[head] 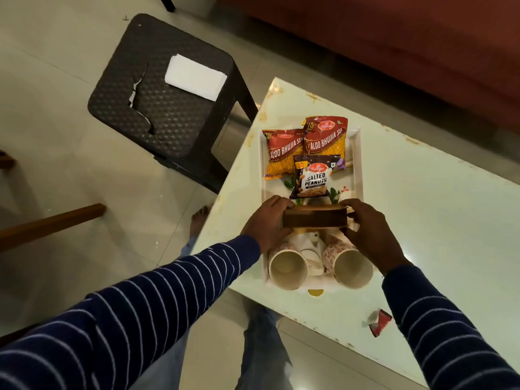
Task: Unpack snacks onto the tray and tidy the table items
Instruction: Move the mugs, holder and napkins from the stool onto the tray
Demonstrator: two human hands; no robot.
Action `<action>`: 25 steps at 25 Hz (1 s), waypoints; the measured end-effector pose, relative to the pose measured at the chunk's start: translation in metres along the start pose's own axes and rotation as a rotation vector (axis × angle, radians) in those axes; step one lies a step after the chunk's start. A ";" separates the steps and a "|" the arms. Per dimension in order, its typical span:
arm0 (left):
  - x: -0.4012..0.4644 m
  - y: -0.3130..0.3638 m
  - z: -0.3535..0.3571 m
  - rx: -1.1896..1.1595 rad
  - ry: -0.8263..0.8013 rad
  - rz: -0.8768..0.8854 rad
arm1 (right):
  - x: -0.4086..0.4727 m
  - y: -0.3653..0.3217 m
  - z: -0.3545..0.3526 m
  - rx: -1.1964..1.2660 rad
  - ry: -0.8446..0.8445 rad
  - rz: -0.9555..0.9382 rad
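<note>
Fingers of both hands clamp a brown box by its ends, left hand and right hand, over the white tray on the pale table. Behind: two Aloo Bhujia packets, then salted peanuts. Two tipped cups lie partly hidden under the wrists.

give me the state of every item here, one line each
left aloo bhujia packet: sealed, flat on tray
right aloo bhujia packet: sealed, flat on tray
salted peanuts packet: sealed, overlapping both
wooden box: held above the tray
left hand: gripping box's left end
right hand: gripping box's right end
two cups: on their sides, empty
tray: on the table
red wrapper scrap: torn, on table
</note>
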State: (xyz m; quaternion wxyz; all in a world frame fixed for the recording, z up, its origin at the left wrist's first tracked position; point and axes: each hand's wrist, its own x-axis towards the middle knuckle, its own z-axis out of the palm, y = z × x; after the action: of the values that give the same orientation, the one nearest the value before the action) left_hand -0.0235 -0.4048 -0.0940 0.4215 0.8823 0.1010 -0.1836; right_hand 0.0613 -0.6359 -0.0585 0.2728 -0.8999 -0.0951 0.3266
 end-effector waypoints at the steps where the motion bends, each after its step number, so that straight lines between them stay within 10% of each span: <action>1: -0.002 -0.003 -0.004 -0.022 -0.011 -0.006 | -0.003 -0.002 -0.002 0.004 -0.023 0.002; 14: 0.004 -0.071 -0.173 -0.326 0.482 -0.205 | 0.068 -0.144 -0.057 0.018 0.211 -0.101; 25: 0.101 -0.097 -0.273 -0.622 0.504 -0.360 | 0.232 -0.315 0.034 0.038 0.084 -0.141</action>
State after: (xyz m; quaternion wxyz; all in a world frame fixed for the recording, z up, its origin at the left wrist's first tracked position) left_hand 0.1015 -0.1287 -0.0468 0.5903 0.6990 0.4035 0.0062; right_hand 0.2201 -0.2781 -0.0299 0.3159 -0.8986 -0.1404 0.2702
